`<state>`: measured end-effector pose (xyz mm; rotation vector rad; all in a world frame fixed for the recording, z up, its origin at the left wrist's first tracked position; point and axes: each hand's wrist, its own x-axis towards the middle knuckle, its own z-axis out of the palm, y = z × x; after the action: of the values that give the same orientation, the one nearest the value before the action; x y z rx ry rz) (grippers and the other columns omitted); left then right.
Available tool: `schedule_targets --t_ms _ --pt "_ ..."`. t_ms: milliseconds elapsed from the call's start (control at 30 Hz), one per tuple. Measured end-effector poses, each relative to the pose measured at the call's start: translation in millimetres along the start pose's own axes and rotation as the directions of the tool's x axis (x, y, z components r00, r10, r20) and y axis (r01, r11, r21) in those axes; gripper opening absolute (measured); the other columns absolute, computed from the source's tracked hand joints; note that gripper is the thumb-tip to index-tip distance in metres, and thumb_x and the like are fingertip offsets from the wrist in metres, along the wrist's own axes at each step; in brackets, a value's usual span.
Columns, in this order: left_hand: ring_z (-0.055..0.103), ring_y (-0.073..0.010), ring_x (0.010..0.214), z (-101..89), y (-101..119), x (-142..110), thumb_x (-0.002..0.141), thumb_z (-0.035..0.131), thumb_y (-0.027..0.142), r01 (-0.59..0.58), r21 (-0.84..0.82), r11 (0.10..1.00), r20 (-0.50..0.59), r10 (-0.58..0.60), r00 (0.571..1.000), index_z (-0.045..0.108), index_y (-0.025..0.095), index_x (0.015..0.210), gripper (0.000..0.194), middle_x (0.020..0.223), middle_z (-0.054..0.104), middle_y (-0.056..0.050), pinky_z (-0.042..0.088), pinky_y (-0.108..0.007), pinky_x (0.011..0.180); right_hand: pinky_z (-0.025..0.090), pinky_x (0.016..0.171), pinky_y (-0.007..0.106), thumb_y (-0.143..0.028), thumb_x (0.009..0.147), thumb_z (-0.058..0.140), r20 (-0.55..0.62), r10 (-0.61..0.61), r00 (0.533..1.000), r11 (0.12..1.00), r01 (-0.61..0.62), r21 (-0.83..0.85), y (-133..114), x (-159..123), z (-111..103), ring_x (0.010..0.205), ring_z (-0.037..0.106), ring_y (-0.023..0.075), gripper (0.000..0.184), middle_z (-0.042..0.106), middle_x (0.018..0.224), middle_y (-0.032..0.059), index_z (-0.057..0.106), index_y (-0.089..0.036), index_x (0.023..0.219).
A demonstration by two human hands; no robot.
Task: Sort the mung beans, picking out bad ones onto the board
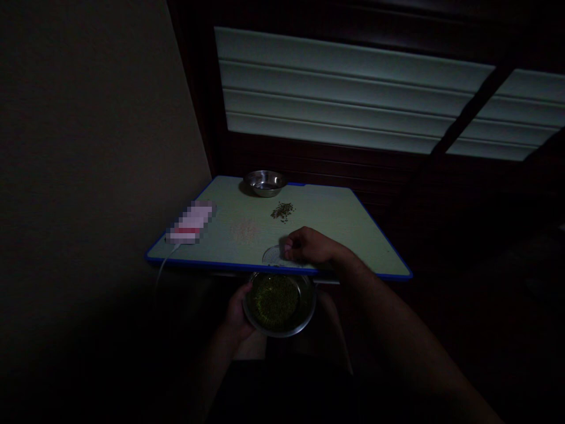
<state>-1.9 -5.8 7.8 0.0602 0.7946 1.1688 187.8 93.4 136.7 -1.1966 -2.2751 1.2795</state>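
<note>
The right grip (309,245) curls over the bench (339,218), too dim to tell whether it pinches anything. The left grip (237,308), fingers partly hidden beneath, clasps a shiny-rimmed metal bowl (305,301) just below the bench's near edge, its green grains (274,303) blurring into shadow.

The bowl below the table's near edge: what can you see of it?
The round bowl looks like shiny metal, with a pale rim. Greenish grains lie inside, too dim to identify. It is mouth upward, just below the near edge of the table. The left hand holds its left side; whether anything else supports it is unclear.
</note>
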Motion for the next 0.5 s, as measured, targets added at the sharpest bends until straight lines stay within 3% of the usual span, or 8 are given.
schedule_targets --t_ms 267,500 --pt "0.071 -0.0257 0.079 -1.3 -0.5 1.1 0.080 0.052 0.024 -0.014 0.004 1.000 -0.009 0.014 1.000 0.072 0.013 0.081 0.023 0.078 0.076 -0.010 0.049 -0.043 0.089 0.038 0.060 0.023 -0.025 0.071 0.065 0.020 -0.017 1.000 1.000 0.017 0.018 3.1 -1.8 -1.4 0.059 0.047 0.0086 0.012 0.059 0.065 -0.0016 0.064 -0.014 0.075" --pt "0.071 -0.0271 0.085 -5.6 -0.3 3.8 0.080 0.054 0.028 0.023 -0.002 1.000 0.055 -0.023 0.998 0.072 0.015 0.087 0.023 0.081 0.077 -0.009 0.047 -0.044 0.094 0.039 0.061 0.024 -0.026 0.072 0.066 0.050 -0.032 0.998 0.999 0.032 -0.003 3.5 -2.5 -1.5 0.061 0.049 0.0094 0.014 0.060 0.068 -0.0008 0.064 -0.014 0.077"
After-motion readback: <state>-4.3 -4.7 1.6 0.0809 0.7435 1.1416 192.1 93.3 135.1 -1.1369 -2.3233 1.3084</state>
